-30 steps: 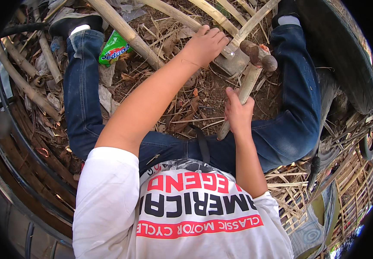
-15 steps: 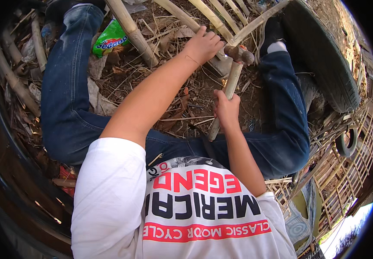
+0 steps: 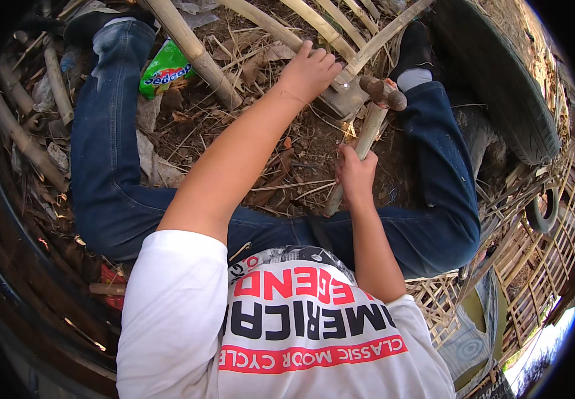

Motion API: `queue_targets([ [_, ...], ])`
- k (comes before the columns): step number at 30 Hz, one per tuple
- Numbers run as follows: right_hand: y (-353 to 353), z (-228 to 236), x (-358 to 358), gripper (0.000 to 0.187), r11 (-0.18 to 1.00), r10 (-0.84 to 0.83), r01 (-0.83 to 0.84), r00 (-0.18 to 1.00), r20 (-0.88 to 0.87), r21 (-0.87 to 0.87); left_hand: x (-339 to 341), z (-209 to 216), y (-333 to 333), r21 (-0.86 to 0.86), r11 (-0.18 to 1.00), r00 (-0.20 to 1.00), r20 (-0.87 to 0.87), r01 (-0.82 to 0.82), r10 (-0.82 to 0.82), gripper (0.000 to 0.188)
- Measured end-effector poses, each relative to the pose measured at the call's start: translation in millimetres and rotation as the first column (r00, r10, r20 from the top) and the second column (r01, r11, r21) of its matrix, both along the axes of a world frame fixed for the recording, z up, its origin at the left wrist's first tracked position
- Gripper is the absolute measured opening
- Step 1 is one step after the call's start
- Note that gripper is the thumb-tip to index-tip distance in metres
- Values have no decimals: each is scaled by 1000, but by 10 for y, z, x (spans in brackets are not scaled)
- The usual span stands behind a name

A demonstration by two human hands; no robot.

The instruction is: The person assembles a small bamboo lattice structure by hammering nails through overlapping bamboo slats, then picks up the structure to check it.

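Note:
My right hand is wrapped round the wooden handle of a hammer. The hammer's rusty head is raised beside a joint where two bamboo strips meet. My left hand is closed on the end of one bamboo strip, close to that joint. The other strip slants up to the right. At the joint is a small bright spot, too small to name. Below it, a greyish block rests on the soil.
Several more bamboo slats run off at the top. A thick bamboo pole lies left of my left hand, beside a green packet. A black tyre leans beyond my right foot. Woven bamboo panels are at the right.
The hammer head has swung to the right, away from the bamboo joint, uncovering it. My left hand keeps its hold on the strip, almost unmoved.

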State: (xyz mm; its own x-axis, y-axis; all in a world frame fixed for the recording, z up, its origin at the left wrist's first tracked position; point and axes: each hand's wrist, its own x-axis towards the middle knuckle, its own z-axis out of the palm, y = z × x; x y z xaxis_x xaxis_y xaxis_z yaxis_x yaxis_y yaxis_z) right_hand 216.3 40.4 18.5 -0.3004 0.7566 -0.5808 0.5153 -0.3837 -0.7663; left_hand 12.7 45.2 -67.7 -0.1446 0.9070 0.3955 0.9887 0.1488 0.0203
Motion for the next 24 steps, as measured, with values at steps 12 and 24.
queue_targets([
  [12, -55, -7, -74, 24, 994, 104, -106, 990, 93, 15, -6, 15, -17, 12, 1000, 999, 34, 4, -4, 18],
  [24, -1, -257, 47, 19, 983, 159, -170, 978, 133, 74, 10, 26, 9, -62, 998, 999, 2, -32, 32, 21],
])
